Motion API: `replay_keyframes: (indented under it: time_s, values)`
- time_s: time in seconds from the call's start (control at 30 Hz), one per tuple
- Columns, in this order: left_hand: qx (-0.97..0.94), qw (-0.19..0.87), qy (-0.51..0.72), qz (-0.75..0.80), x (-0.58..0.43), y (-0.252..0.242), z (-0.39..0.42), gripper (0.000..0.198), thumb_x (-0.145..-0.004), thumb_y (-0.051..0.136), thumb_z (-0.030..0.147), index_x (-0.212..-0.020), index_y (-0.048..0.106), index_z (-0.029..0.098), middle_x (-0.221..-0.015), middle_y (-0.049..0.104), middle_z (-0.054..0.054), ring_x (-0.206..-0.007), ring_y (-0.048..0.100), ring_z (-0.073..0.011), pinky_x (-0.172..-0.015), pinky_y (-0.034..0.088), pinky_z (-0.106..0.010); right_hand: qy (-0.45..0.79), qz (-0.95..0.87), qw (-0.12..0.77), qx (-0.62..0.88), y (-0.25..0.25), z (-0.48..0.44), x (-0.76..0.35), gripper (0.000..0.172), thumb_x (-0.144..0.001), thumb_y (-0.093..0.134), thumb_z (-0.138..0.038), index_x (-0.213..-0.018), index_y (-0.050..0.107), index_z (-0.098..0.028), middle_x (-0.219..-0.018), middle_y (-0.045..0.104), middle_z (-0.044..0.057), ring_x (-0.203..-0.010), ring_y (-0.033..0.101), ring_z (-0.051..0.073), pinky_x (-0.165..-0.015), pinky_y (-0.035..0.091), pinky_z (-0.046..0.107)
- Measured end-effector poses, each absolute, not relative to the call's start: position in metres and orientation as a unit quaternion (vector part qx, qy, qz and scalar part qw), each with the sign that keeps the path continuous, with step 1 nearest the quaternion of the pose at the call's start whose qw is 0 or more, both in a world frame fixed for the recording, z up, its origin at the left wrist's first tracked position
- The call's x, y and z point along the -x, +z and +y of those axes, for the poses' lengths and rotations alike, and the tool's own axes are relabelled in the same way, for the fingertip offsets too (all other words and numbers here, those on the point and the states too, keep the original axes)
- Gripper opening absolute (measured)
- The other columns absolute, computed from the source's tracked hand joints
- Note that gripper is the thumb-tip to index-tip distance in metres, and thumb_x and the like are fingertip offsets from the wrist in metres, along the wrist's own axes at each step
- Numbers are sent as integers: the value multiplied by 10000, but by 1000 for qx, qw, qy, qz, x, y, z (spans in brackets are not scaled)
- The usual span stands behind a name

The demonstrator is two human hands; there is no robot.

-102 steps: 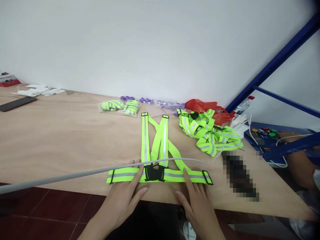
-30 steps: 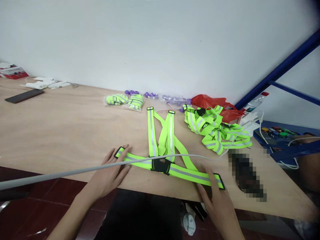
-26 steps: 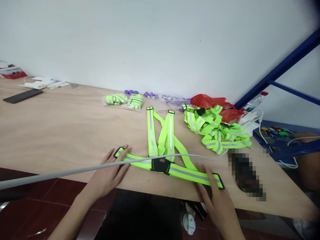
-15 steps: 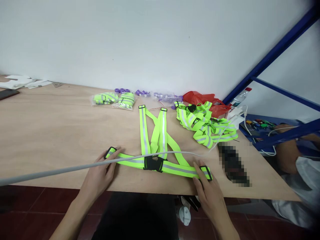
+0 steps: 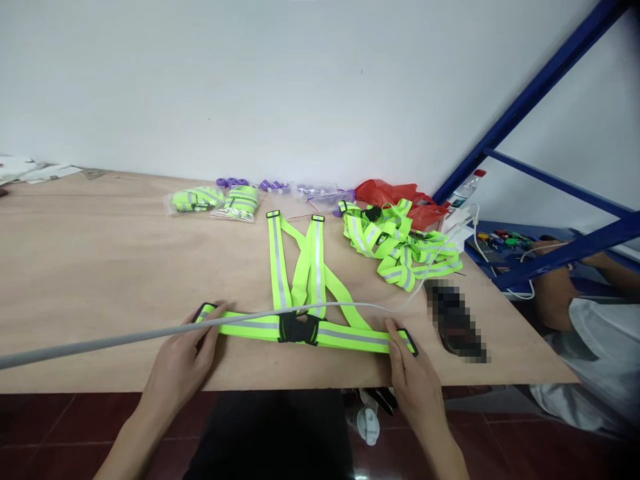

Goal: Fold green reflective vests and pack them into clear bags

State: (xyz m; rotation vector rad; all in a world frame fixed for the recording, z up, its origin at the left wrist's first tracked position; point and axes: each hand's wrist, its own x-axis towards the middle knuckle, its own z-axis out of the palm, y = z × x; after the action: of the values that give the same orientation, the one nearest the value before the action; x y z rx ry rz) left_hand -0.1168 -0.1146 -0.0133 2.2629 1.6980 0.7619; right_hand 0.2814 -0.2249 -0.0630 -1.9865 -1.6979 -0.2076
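Belt (image 5: 345, 337) now level; folded vests (image 5: 243, 199) in bags (image 5: 170, 208)

Heap of neon straps (image 5: 403, 252) far right on table (image 5: 100, 260); red bag (image 5: 387, 192) behind; bagged straps (image 5: 213, 202) near wall.

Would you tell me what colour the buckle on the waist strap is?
The buckle is black; head view shows it.

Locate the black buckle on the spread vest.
Head view: the black buckle lies centre, near the front edge of the table, between the left hand and the right hand.
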Motion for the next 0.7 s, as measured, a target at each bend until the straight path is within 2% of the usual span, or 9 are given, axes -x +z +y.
replay_keyframes:
  time_s: [0.13,0.27,0.37,0.43,0.53,0.6,0.7]
  values:
    - [-775,100,267,564,118,-14,-114,459,-1012,381,428,-1283,697,236,-1268,730,-18,-1101,724,-280,-913,589,-338,-60,-662,249,704,-53,-225,-283,454,-1056,388,-343,-1485,525,-293,-1399,646,68,-1324,573,294,-1033,547,486]
    - [-768,89,261,579,119,-17,-114,478,-1006,374,447,-1255,705,210,-1234,742,-64,-1012,749,-287,-906,591,-355,-58,-710,259,652,-45,-227,-285,387,-1044,431,-324,-1365,648,-320,-1407,639,54,-1299,589,281,-1088,503,505]
    - [-768,87,260,579,120,-18,-114,490,-1003,370,460,-1256,705,208,-1258,731,-70,-1021,743,-294,-891,593,-355,-69,-729,246,635,-43,-228,-286,387,-1040,435,-318,-1357,656,-312,-1448,606,63,-1329,563,284,-1086,500,497]
    - [-769,88,258,579,120,-16,-114,483,-1002,370,454,-1247,713,219,-1206,751,-63,-976,751,-287,-863,599,-346,-77,-731,220,642,-44,-228,-286,421,-1042,424,-329,-1427,592,-313,-1472,586,60,-1372,522,285,-1089,495,495]
    - [-768,87,260,579,119,-14,-114,462,-997,377,445,-1203,741,249,-1019,786,-44,-880,756,-277,-840,600,-339,-90,-715,168,673,-47,-228,-283,527,-1049,393,-351,-1570,390,-273,-1496,564,81,-1428,457,302,-1120,454,526]
    - [-764,88,263,582,119,-14,-114,455,-991,387,448,-1208,742,265,-940,783,-36,-899,752,-291,-835,599,-346,-92,-707,141,687,-49,-228,-281,581,-1054,375,-363,-1614,283,-238,-1527,527,100,-1459,415,313,-1147,416,545]
    - [-754,86,259,598,122,-19,-113,444,-975,411,450,-1243,727,289,-918,782,-30,-955,747,-318,-792,605,-359,-85,-704,115,696,-51,-228,-278,607,-1058,355,-396,-1629,222,-242,-1578,462,95,-1494,359,317,-1171,374,561]
